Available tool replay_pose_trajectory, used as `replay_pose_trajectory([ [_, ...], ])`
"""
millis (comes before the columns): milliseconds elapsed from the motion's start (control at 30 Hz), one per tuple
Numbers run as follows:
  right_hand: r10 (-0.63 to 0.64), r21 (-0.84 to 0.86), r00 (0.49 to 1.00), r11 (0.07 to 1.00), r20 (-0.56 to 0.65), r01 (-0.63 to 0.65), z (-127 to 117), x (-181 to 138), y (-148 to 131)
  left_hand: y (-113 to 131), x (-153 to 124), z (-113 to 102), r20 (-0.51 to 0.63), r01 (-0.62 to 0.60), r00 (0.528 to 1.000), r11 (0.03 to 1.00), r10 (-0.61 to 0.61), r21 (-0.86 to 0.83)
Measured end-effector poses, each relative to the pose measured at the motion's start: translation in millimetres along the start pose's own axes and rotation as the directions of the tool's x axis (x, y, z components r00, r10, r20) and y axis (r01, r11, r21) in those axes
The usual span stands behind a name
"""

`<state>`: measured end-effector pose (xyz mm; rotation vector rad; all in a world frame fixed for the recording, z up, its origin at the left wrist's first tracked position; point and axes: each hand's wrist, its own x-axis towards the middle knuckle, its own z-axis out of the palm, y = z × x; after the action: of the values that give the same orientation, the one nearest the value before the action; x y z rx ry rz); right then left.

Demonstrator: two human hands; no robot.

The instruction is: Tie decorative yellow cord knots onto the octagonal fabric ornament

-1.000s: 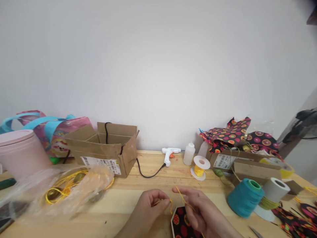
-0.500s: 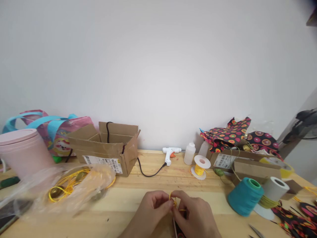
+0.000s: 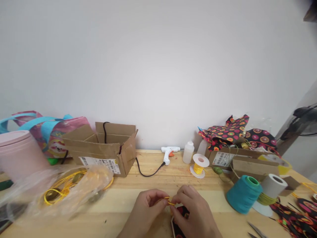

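Observation:
My left hand (image 3: 146, 211) and my right hand (image 3: 193, 211) meet at the near edge of the wooden table (image 3: 153, 181). Both pinch a thin yellow cord (image 3: 168, 200) between thumb and fingertips, a short loop of it showing between them. Under my right hand lies a small piece covered in black fabric with red and orange circles (image 3: 178, 226), mostly hidden by the fingers.
A clear plastic bag with yellow cord (image 3: 66, 188) lies at left, by a pink tub (image 3: 19, 155) and an open cardboard box (image 3: 104, 148). A white glue gun (image 3: 168, 152), a yellow spool (image 3: 200, 165), a teal thread cone (image 3: 244, 193), a white spool (image 3: 271, 191) and patterned fabric scraps (image 3: 232, 132) stand right.
My hands came together over the fabric piece, with the cord now pinched short between them. One second ago a longer strand ran up over my right hand. The view shifted slightly.

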<state>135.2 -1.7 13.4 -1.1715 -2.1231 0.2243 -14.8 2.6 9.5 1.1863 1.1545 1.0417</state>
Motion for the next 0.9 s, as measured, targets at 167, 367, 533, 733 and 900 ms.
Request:
replay_pose_trajectory([
  [167, 0.05, 0.032, 0.997, 0.998, 0.063, -0.052, -1, 0, -1, -4, -4, -2, 0.008, -0.068, 0.998, 0.998, 0.068, 0.012],
  [367, 0.069, 0.112, 0.99, 0.99, 0.119, -0.082, -4, 1, -3, -4, -7, -1, 0.063, -0.063, 0.996, 0.996, 0.06, 0.057],
  [533, 0.13, 0.206, 0.987, 0.968, 0.09, -0.146, 1, 1, 2, -3, -6, 0, 0.071, -0.063, 0.996, 0.998, 0.061, 0.03],
  [733, 0.271, 0.529, 0.928, 0.764, 0.255, -0.368, 3, 3, -3, 1, -6, 1, 0.048, -0.052, 0.998, 0.997, 0.05, 0.049],
  [900, 0.298, 0.625, 0.836, 0.56, 0.46, -0.544, -16, 7, 0, 3, -7, 1, -0.003, -0.046, 0.999, 0.998, 0.046, 0.05],
])
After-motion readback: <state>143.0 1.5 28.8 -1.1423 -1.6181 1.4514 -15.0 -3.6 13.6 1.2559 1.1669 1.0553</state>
